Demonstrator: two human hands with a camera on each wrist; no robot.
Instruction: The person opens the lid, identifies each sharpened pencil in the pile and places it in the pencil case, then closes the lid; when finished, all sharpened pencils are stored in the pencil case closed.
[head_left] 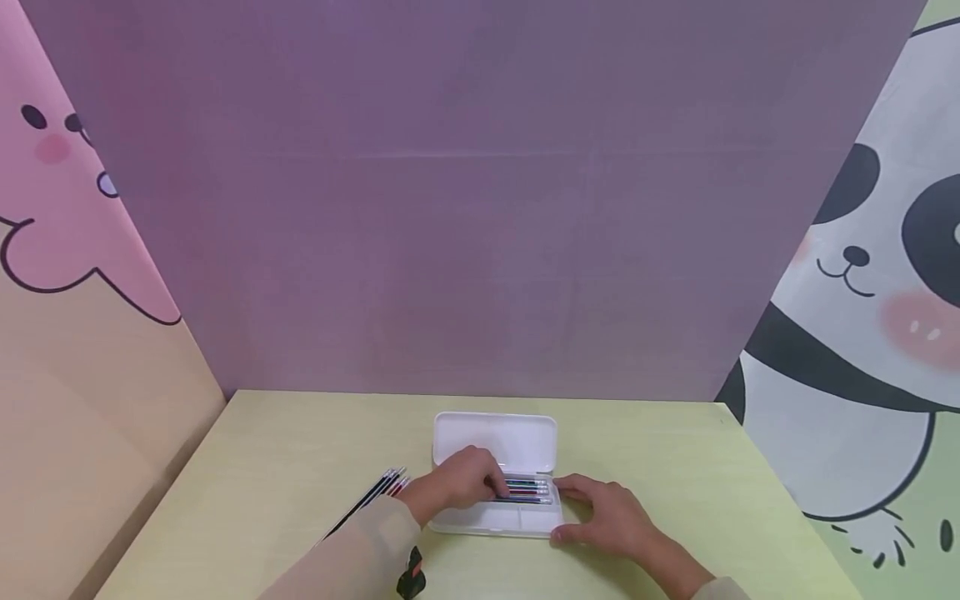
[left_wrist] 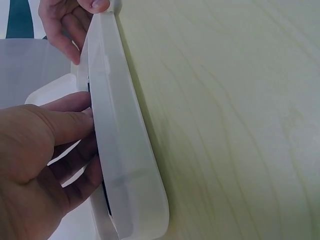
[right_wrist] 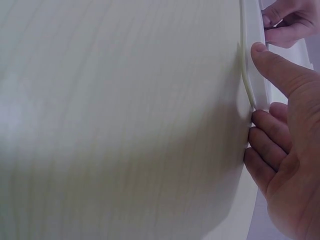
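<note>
A white pencil case (head_left: pixel 480 522) lies on the table with its lid (head_left: pixel 497 437) folded back. Several pencils (head_left: pixel 528 486) with dark and red barrels lie side by side inside it, their pale ends toward the right. My left hand (head_left: pixel 463 479) reaches into the case from the left. Its thumb and fingers pinch a dark pencil (head_left: pixel 534 501) at the near side of the row, partly hidden by the hand and the case wall. My right hand (head_left: pixel 613 517) holds the right end of the case, thumb at the near corner and fingers along the side.
Several more pencils (head_left: pixel 363 497) lie in a loose bundle left of the case, partly behind the left sleeve (head_left: pixel 360 550). A black and orange item (head_left: pixel 411 575) shows beside that sleeve. A purple panel (head_left: pixel 480 250) stands at the table's (head_left: pixel 300 433) back edge.
</note>
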